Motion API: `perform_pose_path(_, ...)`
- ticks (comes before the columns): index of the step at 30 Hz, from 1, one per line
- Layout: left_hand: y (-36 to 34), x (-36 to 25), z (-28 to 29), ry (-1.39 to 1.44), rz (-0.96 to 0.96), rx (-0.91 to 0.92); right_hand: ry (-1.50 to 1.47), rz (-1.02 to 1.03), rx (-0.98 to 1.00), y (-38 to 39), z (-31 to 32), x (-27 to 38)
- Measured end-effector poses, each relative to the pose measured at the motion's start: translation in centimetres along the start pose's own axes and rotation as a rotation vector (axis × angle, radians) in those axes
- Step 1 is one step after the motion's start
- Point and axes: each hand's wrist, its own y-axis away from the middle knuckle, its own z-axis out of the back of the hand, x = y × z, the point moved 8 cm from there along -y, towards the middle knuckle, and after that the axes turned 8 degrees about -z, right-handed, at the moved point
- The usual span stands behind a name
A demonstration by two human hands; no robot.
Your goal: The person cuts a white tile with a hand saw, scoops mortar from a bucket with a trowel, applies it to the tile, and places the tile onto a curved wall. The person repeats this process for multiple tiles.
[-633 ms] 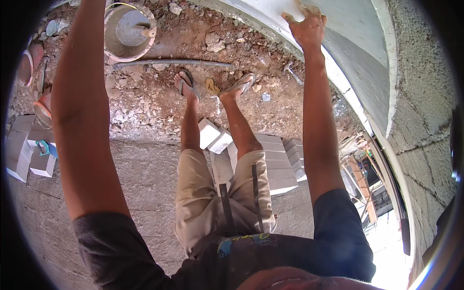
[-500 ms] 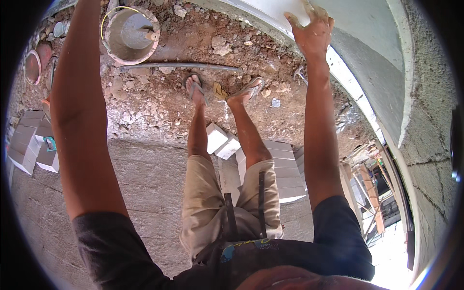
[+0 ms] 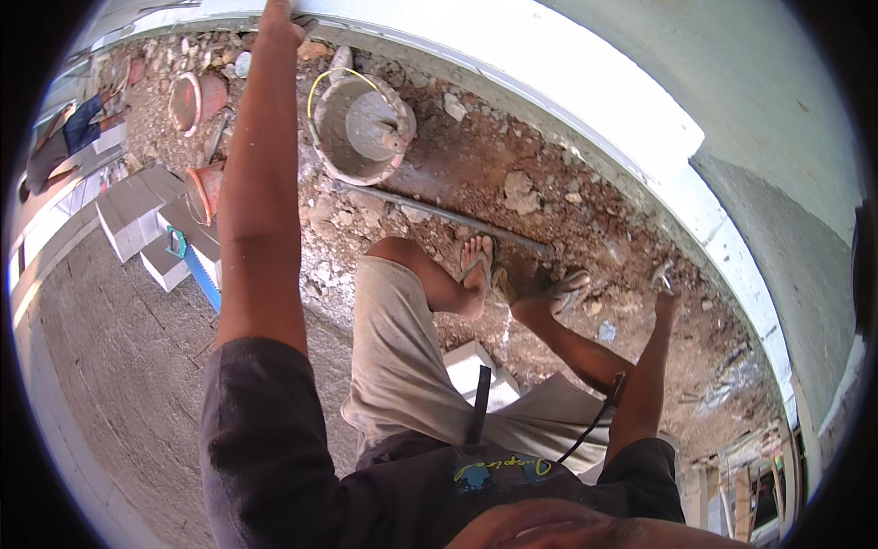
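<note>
My left hand (image 3: pixel 277 20) is up at twelve o'clock, arm stretched full length, fingers resting on the top edge of the white wall (image 3: pixel 585 87); I cannot tell whether they curl over it or lie flat. My right hand (image 3: pixel 666 300) hangs low at about three o'clock, closed around the handle of a hammer (image 3: pixel 660 274), whose head shows just above the fist. The hammer is well apart from the wall, over the rubble.

Below me, my feet in sandals (image 3: pixel 480 261) stand on the stony red ground near the centre. A long metal bar (image 3: pixel 439 212) lies across the rubble just beyond the toes. At about eleven o'clock from the feet sits a grey bucket (image 3: pixel 358 128) with a yellow handle, a trowel or similar tool lying inside it. Farther out at ten o'clock are two reddish pans (image 3: pixel 194 99), and at nine o'clock a stack of pale blocks (image 3: pixel 137 215) with a blue-handled saw (image 3: pixel 197 270) beside it. Another person (image 3: pixel 69 137) crouches at the far left rim. More pale blocks (image 3: pixel 471 366) lie just under my knees.
</note>
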Motion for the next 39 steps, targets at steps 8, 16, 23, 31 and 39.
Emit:
perform_pose_path(8, -4.7, -0.5, 2.2, -0.03, -0.11, 0.005, 0.025, -0.059, -0.054, -8.6, -9.7, 0.0)
perform_pose_path(16, -3.6, -1.2, 0.5, -0.123, -0.075, 0.005, 0.111, -0.087, -0.146, -10.8, -8.5, -0.1)
perform_pose_path(23, -3.0, -1.4, -0.3, -0.161, -0.144, 0.029, 0.062, -0.084, -0.068, -12.8, -9.6, -1.0)
perform_pose_path(31, 1.0, -4.5, -3.0, -0.426, -0.366, 0.046, 0.145, 0.225, -0.449, -16.2, -12.0, -1.6)
perform_pose_path(39, 11.0, -10.4, -13.4, -1.009, -0.905, 0.329, -0.624, 0.753, 0.156, -13.5, -15.5, -0.8)
